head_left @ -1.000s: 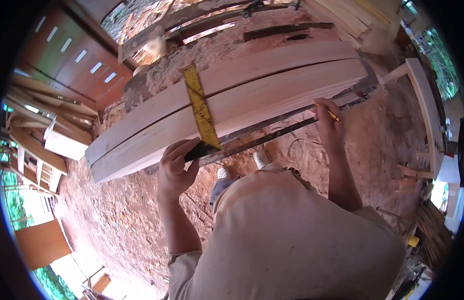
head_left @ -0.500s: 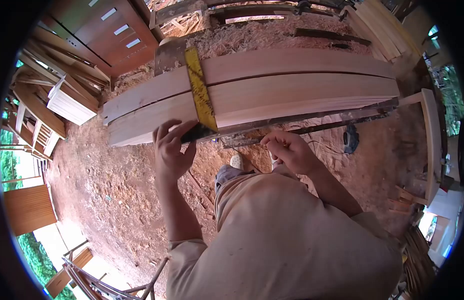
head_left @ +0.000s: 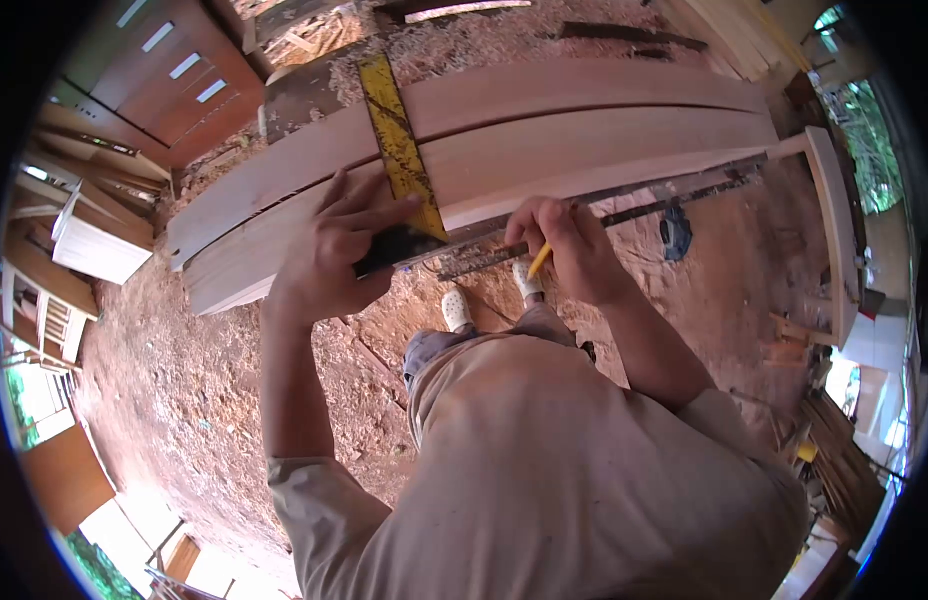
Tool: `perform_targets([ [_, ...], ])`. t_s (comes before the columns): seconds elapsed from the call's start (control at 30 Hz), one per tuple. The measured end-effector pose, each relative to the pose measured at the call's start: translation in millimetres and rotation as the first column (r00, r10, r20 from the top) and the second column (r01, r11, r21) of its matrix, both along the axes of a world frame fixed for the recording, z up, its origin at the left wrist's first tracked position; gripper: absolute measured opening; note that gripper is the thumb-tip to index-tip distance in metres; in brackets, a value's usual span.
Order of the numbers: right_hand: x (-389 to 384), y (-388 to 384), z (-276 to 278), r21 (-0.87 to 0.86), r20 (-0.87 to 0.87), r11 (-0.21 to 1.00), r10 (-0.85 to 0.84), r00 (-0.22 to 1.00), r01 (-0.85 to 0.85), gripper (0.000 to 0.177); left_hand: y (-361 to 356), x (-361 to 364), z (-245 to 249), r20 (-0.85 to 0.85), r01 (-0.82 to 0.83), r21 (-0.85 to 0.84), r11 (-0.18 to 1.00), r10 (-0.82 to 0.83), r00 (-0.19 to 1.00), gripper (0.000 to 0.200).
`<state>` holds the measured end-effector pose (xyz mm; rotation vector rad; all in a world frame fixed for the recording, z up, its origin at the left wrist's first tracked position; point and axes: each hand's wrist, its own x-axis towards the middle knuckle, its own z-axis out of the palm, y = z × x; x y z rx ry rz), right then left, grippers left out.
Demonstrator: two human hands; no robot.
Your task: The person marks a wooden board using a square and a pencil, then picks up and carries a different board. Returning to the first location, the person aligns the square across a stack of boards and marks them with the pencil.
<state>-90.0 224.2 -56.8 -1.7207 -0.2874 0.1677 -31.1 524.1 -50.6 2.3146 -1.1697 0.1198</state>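
Note:
Two pale wooden boards, a far one [head_left: 584, 88] and a near one [head_left: 584, 150], lie side by side with a dark gap between them. Across both rests the yellow blade of a try square [head_left: 396, 140], its black stock along the near edge. My left hand [head_left: 336, 245] is closed round that stock, with fingers reaching onto the blade's lower end. Just right of the square, my right hand [head_left: 574, 250] holds a yellow pencil [head_left: 540, 259] near the near board's edge, and the pencil's lower end points down toward my body.
A dark metal bar [head_left: 684, 205] runs below the boards' near edge. On the floor beyond it sits a blue tool [head_left: 675, 234]. A wooden frame [head_left: 832, 230] stands at the right. Reddish door panels [head_left: 174, 80] and stacked wood are at the upper left.
My left hand's fingers have spread further over the blade. My right hand has turned, and the pencil now shows. The whole view has shifted, with the boards higher at the right.

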Motion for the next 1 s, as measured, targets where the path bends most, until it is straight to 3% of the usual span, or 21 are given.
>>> perform_targets([
  [0.03,3.3,2.1,0.7,0.066,0.021,0.997,-0.034,0.999,0.033,0.05,0.0,0.3,-0.9,-0.011,0.017,-0.007,1.0,-0.017,1.0,0.026],
  [0.07,7.9,3.6,-1.1,0.058,0.012,0.997,-0.049,0.999,0.048,0.05,0.9,0.6,-1.5,-0.021,0.018,-0.012,1.0,-0.018,1.0,0.026],
  [0.13,17.0,10.6,0.5,0.031,0.118,0.999,0.024,0.993,-0.028,0.034,0.5,0.2,-2.6,-0.036,0.026,-0.025,0.999,-0.027,0.999,0.027],
  [0.17,20.1,15.5,11.9,-0.062,0.165,0.998,-0.004,0.986,0.014,0.015,0.2,-0.8,-2.6,-0.048,0.013,-0.026,1.0,-0.014,0.999,0.028],
  [0.2,23.2,22.9,18.5,-0.066,0.16,0.998,-0.01,0.987,0.02,0.015,-0.2,-1.4,-2.5,-0.058,-0.002,-0.026,1.0,0.001,0.998,0.029],
  [0.3,33.4,36.9,18.6,-0.129,0.402,0.99,0.0,0.916,0.057,0.009,0.3,-2.1,-2.1,-0.067,-0.005,-0.022,1.0,0.004,0.998,0.03],
  [0.53,41.8,40.9,11.1,-0.194,0.312,0.981,0.04,0.949,0.022,0.009,0.2,-2.7,2.4,-0.055,0.004,-0.01,1.0,-0.004,0.998,0.03],
  [1.0,47.7,41.9,1.3,-0.261,0.464,0.964,0.087,0.882,0.042,0.008,-3.4,-3.8,2.1,-0.04,-0.005,0.006,1.0,0.005,0.999,0.033],
])
